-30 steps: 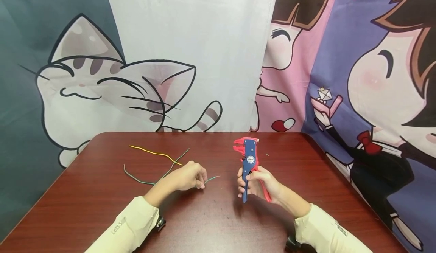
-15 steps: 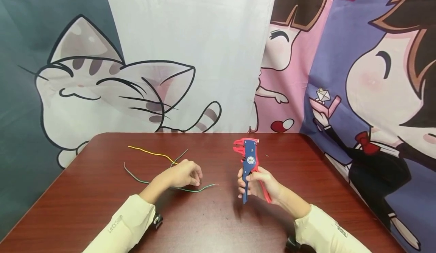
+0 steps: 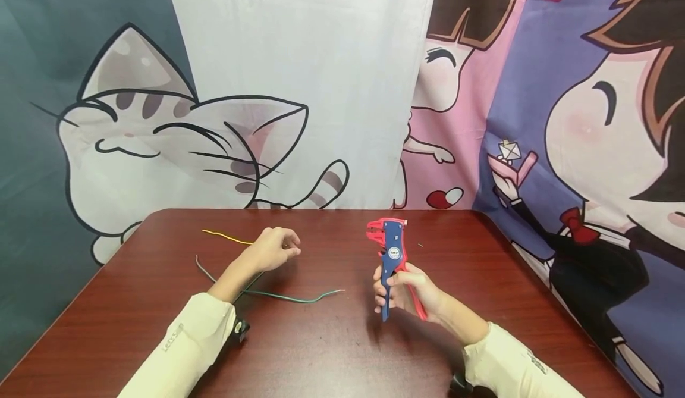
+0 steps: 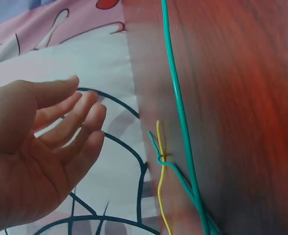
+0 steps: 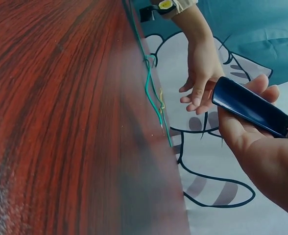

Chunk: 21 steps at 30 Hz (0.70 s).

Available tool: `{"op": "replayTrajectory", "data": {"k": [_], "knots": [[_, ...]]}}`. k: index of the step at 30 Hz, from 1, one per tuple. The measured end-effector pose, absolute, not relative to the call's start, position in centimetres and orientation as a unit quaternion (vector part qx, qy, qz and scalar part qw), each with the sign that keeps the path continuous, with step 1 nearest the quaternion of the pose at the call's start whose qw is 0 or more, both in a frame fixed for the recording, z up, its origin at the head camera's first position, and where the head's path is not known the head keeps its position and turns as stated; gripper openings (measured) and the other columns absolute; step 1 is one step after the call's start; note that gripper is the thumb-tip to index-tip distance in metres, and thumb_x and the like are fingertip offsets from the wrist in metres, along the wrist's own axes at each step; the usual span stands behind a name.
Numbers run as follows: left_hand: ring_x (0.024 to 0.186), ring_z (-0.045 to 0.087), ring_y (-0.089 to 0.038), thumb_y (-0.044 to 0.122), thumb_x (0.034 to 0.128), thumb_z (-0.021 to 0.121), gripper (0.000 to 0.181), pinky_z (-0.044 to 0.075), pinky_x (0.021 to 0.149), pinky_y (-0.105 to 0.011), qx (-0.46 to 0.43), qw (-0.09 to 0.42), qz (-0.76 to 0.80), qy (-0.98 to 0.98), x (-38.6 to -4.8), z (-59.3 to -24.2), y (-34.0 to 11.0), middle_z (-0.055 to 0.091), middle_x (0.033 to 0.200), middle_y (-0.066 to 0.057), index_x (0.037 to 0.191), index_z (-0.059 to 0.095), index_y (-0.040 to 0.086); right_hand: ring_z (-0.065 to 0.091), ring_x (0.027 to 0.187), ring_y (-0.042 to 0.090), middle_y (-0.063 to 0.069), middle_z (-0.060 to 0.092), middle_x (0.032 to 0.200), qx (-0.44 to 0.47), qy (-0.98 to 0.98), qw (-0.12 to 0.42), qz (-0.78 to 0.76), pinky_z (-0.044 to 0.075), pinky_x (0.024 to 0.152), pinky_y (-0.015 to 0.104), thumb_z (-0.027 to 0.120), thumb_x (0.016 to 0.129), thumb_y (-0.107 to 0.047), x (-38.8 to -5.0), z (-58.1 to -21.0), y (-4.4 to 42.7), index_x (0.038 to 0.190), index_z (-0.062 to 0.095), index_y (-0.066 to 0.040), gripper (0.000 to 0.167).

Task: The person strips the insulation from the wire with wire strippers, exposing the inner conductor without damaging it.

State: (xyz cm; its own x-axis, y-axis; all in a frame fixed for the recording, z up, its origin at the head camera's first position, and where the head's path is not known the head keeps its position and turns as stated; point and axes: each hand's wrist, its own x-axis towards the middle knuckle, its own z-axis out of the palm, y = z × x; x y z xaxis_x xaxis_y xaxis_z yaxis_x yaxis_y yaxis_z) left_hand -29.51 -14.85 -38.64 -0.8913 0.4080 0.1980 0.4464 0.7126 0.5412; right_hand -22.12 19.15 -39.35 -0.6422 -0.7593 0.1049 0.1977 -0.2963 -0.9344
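In the head view my left hand (image 3: 273, 249) hovers over the wires at the left with loosely bent fingers and holds nothing. Its palm and parted fingers show in the left wrist view. A green wire (image 3: 299, 300) with a bare copper tip lies in front of it. Another green wire (image 4: 180, 178) crosses a yellow wire (image 4: 160, 191) in the left wrist view. My forearm hides part of the green wires, so how they run there cannot be seen. My right hand (image 3: 412, 291) grips a blue and red wire stripper (image 3: 393, 240) by its handles, head up and its jaws parted.
The wires lie on a dark red-brown wooden table (image 3: 332, 350). A tiny scrap (image 3: 420, 245) lies to the right of the stripper. Behind the table's far edge hangs a cartoon-printed cloth (image 3: 348, 88).
My left hand has let go of the green wire, which now lies on the table, and has moved up and to the left. The right hand and stripper have stayed in place.
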Motion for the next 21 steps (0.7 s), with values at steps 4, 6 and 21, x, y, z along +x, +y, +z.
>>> {"op": "replayTrajectory", "data": {"k": [4,6,21], "knots": [[0.080,0.066,-0.017,0.010,0.0908,0.070,0.013,0.052,0.075,-0.038,-0.202,0.038,-0.302,-0.931,-30.1,-38.8,-15.4,0.071,0.085,-0.002,0.100,0.069,0.001,0.063,0.087,0.019,0.004,0.061,0.091,-0.285,0.497,0.316,-0.756,0.053,0.087,0.042,0.036,0.094,-0.006,-22.1,-39.5,19.2,0.113,0.053,-0.006,0.025],[0.084,0.065,-0.020,0.011,0.0914,0.070,0.014,0.052,0.076,-0.040,-0.184,0.039,-0.301,-0.935,-30.5,-39.0,-15.6,0.071,0.086,-0.003,0.101,0.069,0.000,0.063,0.088,0.018,0.004,0.061,0.091,-0.287,0.497,0.314,-0.756,0.053,0.087,0.042,0.037,0.094,-0.006,-22.0,-39.4,19.2,0.113,0.052,-0.005,0.025],[0.083,0.062,-0.020,0.019,0.0927,0.069,0.013,0.049,0.075,-0.044,-0.085,0.007,-0.273,-0.958,-32.2,-40.8,-16.0,0.068,0.087,0.000,0.100,0.070,0.008,0.067,0.086,0.018,0.005,0.065,0.092,-0.289,0.490,0.322,-0.757,0.054,0.087,0.046,0.035,0.093,-0.006,-21.6,-39.1,19.0,0.113,0.055,-0.005,0.028]]}}
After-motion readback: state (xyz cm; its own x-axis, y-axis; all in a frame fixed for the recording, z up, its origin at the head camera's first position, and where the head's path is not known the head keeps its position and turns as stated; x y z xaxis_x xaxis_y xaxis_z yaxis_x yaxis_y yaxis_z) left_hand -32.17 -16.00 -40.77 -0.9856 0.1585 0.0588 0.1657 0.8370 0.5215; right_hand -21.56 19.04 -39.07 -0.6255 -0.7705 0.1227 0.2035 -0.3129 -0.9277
